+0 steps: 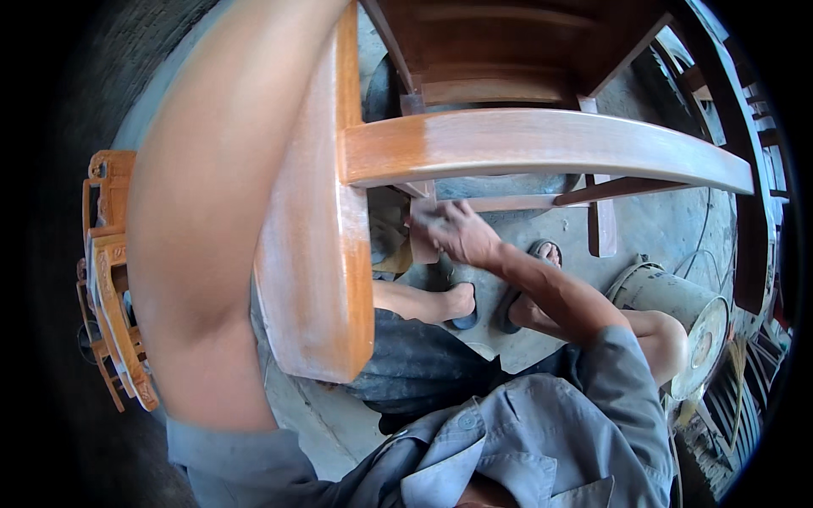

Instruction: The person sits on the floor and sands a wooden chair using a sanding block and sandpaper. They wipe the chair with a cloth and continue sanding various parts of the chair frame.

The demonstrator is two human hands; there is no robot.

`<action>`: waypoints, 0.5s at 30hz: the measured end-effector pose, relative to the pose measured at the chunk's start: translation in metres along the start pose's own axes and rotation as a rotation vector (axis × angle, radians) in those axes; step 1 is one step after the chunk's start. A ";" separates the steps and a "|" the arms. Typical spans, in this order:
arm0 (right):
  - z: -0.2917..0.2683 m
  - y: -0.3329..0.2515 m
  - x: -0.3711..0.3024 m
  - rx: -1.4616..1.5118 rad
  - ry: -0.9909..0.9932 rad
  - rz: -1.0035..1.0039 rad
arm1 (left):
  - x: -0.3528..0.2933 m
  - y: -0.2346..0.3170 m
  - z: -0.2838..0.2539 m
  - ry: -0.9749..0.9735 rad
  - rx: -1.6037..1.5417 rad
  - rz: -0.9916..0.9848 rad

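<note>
A wooden furniture frame, apparently a chair, stands tilted in front of me. Its wide post and curved rail are orange-brown with a pale, dusty film. My right hand reaches under the rail to a lower wooden leg and is against or very near it. Motion smears its fingers, so I cannot make out their grip or anything held in them. My left arm runs up along the outer side of the wide post. The left hand lies beyond the upper edge, out of sight.
A pale, stained bucket lies on its side at the right. Carved orange wooden furniture stands at the far left. Dark wooden frames rise on the right. My sandalled feet rest on the concrete floor below.
</note>
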State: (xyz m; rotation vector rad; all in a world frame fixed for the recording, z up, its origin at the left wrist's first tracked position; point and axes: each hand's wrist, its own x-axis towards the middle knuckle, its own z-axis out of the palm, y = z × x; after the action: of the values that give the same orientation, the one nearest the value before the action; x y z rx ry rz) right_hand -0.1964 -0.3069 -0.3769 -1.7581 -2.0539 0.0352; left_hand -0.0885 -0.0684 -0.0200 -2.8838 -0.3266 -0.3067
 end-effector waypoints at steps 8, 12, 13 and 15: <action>-0.030 0.018 0.002 0.149 0.052 0.264 | 0.012 -0.021 0.021 0.073 0.040 0.051; -0.002 0.012 0.019 0.019 0.106 0.349 | 0.017 -0.025 0.024 0.136 0.015 0.118; -0.003 0.005 0.016 -0.012 0.167 0.306 | 0.017 -0.025 0.025 0.151 0.023 0.126; -0.009 0.007 0.006 0.140 0.137 0.282 | 0.016 -0.027 0.025 0.126 0.068 0.103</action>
State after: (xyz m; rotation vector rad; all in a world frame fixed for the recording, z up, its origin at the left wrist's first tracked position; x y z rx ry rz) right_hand -0.1870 -0.3021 -0.3691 -1.8916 -1.6555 0.1360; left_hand -0.0751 -0.0336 -0.0353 -2.7864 -0.1620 -0.4471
